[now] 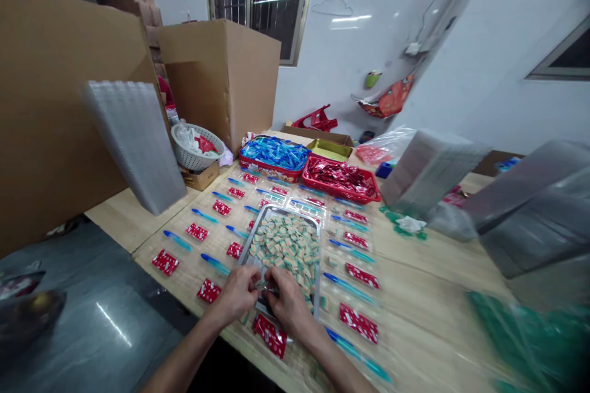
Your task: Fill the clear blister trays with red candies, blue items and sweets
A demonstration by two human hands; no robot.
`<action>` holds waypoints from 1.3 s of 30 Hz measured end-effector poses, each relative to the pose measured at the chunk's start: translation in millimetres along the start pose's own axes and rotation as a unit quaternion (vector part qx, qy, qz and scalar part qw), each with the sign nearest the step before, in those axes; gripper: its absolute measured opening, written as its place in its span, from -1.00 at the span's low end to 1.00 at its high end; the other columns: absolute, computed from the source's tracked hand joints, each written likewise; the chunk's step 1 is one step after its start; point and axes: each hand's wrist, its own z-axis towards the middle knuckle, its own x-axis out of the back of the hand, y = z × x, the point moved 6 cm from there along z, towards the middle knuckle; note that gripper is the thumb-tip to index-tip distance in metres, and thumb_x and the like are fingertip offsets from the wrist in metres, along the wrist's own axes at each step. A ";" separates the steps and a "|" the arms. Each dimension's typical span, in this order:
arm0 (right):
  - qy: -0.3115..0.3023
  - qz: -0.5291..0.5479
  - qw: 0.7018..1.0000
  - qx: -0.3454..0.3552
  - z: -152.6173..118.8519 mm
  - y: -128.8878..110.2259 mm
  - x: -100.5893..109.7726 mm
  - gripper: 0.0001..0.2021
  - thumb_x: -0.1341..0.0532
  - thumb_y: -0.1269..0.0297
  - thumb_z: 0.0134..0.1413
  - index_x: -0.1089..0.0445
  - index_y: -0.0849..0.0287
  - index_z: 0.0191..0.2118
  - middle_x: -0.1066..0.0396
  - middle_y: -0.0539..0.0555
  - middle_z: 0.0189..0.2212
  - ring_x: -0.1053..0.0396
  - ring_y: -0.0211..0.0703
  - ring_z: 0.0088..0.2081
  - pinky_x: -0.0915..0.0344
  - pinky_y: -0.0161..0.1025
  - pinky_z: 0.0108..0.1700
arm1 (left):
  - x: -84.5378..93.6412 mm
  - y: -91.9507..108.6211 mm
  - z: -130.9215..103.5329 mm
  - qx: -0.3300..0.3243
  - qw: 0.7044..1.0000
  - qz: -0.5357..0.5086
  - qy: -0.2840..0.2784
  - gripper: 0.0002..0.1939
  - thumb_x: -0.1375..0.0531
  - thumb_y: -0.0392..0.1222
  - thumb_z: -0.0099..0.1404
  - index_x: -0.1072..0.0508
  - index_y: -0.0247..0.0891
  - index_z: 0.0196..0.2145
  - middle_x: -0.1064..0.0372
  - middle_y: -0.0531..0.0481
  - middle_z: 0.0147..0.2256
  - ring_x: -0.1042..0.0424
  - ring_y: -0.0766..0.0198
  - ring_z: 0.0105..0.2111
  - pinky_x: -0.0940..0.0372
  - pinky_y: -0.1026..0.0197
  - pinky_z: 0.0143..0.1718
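Observation:
My left hand (242, 290) and my right hand (284, 296) are close together over the near end of a metal tray (318, 258). The fingers of both are pinched together around something small that I cannot make out. Many small beige and green pieces (288, 245) fill the tray. Around it lie rows of clear plastic packs, many with a blue pen-like item (214, 264) and a red packet with white spots (359, 322). One such red packet (270, 336) lies just below my hands.
Behind the tray stand a basket of blue items (276, 153) and a red basket of shiny red packets (341, 179). Stacked clear plastic trays (136, 147) rise at the left, with more (426, 172) at the right. Green plastic (530, 338) lies at the near right.

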 end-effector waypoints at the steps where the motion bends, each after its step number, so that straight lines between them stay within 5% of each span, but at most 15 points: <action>1: 0.000 -0.002 1.000 0.002 0.1 -0.6 0.2 -0.76 -0.06 0.61 -0.23 -0.19 0.14 -0.39 -0.29 0.01 -0.41 -0.22 -0.13 -0.31 -0.14 -0.23 -0.25 | -0.3 -0.1 0.1 -0.001 1.000 0.001 0.001 -0.81 -0.12 -0.43 -0.08 -0.38 -0.27 -0.44 -0.22 0.15 -0.60 -0.24 0.33 -0.54 -0.05 0.31 -0.51; 12: 0.009 -0.072 0.997 0.027 -3.0 -1.6 4.1 -0.75 -0.05 0.60 -0.22 -0.20 0.13 -0.38 -0.34 0.02 -0.44 -0.25 -0.11 -0.32 -0.15 -0.18 -0.19 | -1.0 0.4 -0.9 0.001 1.000 0.013 0.006 -0.85 -0.13 -0.41 -0.03 -0.39 -0.26 -0.44 -0.21 0.15 -0.61 -0.24 0.32 -0.54 -0.08 0.30 -0.48; 26: 0.005 -0.018 1.000 0.022 -3.8 1.2 0.0 -0.79 -0.09 0.59 -0.18 -0.21 0.13 -0.40 -0.33 0.02 -0.45 -0.27 -0.11 -0.32 -0.20 -0.20 -0.22 | -4.1 2.4 -4.3 -0.041 0.999 0.026 0.024 -0.75 -0.07 -0.46 -0.04 -0.37 -0.24 -0.38 -0.30 0.08 -0.51 -0.28 0.30 -0.49 -0.06 0.29 -0.48; 32: -0.006 -0.029 0.994 0.103 -0.4 -10.5 1.1 -0.73 -0.08 0.62 -0.16 -0.24 0.13 -0.31 -0.40 0.05 -0.35 -0.31 -0.11 -0.26 -0.17 -0.16 -0.11 | -6.2 2.3 -5.1 -0.053 0.998 0.007 0.022 -0.48 -0.07 -0.49 -0.08 -0.31 -0.24 -0.10 -0.34 0.08 -0.47 -0.32 0.26 -0.46 -0.12 0.27 -0.45; 39: -0.012 -0.088 0.984 0.151 -3.4 -15.3 -4.2 -0.78 -0.01 0.62 -0.09 -0.23 0.14 -0.39 -0.36 0.04 -0.44 -0.29 -0.13 -0.34 -0.10 -0.13 -0.11 | -7.9 3.8 -6.8 -0.056 0.998 0.036 0.013 -0.51 -0.04 -0.49 -0.05 -0.33 -0.24 -0.12 -0.39 0.01 -0.44 -0.38 0.18 -0.42 -0.17 0.22 -0.40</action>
